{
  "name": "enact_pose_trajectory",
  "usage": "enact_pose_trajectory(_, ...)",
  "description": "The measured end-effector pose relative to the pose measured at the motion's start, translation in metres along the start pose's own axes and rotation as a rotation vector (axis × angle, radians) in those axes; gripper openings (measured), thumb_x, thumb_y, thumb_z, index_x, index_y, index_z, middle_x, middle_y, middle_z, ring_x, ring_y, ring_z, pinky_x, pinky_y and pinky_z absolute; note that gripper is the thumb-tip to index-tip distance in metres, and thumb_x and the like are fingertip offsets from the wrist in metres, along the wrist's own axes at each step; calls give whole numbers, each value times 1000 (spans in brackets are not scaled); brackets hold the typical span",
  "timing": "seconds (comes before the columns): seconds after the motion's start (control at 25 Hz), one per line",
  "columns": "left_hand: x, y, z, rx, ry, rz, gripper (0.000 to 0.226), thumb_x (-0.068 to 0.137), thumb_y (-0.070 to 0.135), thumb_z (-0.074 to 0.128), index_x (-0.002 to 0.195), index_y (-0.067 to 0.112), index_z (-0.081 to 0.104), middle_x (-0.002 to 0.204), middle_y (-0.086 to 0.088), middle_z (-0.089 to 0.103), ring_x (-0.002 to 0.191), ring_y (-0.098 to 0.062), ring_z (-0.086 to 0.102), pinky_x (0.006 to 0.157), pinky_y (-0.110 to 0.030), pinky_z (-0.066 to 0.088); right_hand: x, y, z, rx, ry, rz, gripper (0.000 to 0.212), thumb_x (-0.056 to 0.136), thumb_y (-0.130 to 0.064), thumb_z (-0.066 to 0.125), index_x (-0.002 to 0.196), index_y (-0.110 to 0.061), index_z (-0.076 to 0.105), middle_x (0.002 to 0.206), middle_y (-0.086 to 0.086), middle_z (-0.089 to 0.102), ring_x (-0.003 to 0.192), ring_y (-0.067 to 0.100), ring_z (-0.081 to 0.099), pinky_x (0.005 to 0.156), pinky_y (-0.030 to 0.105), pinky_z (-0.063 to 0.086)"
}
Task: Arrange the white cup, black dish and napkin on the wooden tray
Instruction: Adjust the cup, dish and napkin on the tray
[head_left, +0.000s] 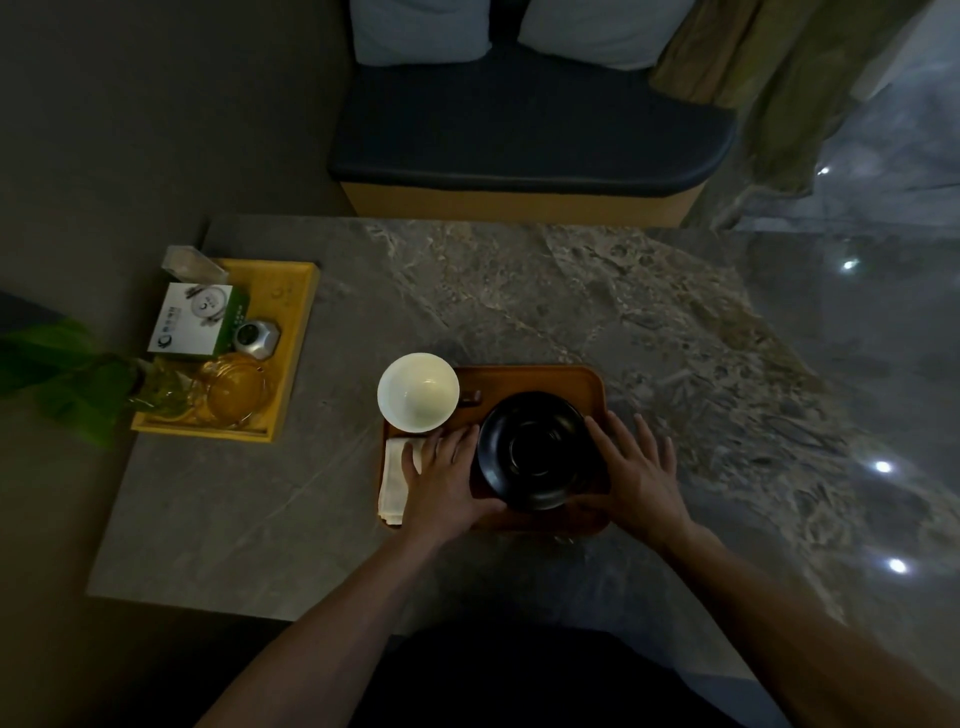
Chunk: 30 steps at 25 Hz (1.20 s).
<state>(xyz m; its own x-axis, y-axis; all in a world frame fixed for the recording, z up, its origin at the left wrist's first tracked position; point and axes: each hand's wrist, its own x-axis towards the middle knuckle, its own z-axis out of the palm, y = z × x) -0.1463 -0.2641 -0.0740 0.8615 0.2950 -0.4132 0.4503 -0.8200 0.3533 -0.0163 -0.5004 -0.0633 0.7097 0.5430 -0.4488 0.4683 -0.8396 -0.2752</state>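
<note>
A brown wooden tray (545, 382) lies on the grey stone table. The white cup (418, 392) stands upright at the tray's far left corner. A round black dish (537, 449) sits in the tray's middle. The folded white napkin (393, 480) lies along the tray's left edge. My left hand (441, 480) rests flat, fingers spread, partly on the napkin and touching the dish's left rim. On the other side, my right hand (631, 470) lies with fingers apart against the dish's right rim. Neither hand lifts the dish.
A yellow tray (298, 332) at the table's far left holds a white and green box (195, 322), a small silver object (256, 339), glassware (234, 387) and a leafy plant (67, 374). A dark cushioned bench (530, 135) stands behind the table.
</note>
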Motion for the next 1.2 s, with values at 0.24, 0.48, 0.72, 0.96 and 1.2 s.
enact_pose_trajectory(0.24,-1,0,-3,9,-16,-1,108,69,70,64,152,32,6,159,6,15,146,-20,-1,113,-60,-5,-3,-1,4,10,-3,7,107,69,-82,49,149,-41,-9,163,0,1,146,31,-10,113,64,-1)
enact_pose_trajectory(0.48,-2,-1,-3,7,-20,-4,108,70,71,63,152,33,5,159,7,14,146,-20,-2,111,-61,-7,-3,0,5,-11,-5,7,108,65,-87,40,149,-40,-9,163,1,2,146,32,-7,113,63,0)
enact_pose_trajectory(0.72,-1,1,-7,-8,-32,-13,107,71,67,66,152,33,5,159,7,13,146,-22,-3,111,-64,-7,-2,-1,8,-22,-7,16,109,64,-89,38,149,-40,-10,162,2,3,146,33,-7,113,63,0)
enact_pose_trajectory(0.96,-2,1,-5,-9,-24,-20,106,72,67,65,152,34,4,159,8,13,147,-21,-2,111,-62,-6,-1,1,2,-57,-16,-11,110,58,-92,19,149,-39,-10,162,3,2,146,33,-9,113,64,-1)
enact_pose_trajectory(1.2,-2,1,-5,-17,-18,-19,106,72,67,65,152,34,5,160,9,13,147,-21,-3,111,-62,-7,-4,-2,-4,-63,-19,-16,105,70,-83,40,150,-37,-10,162,5,1,146,35,-8,114,64,0)
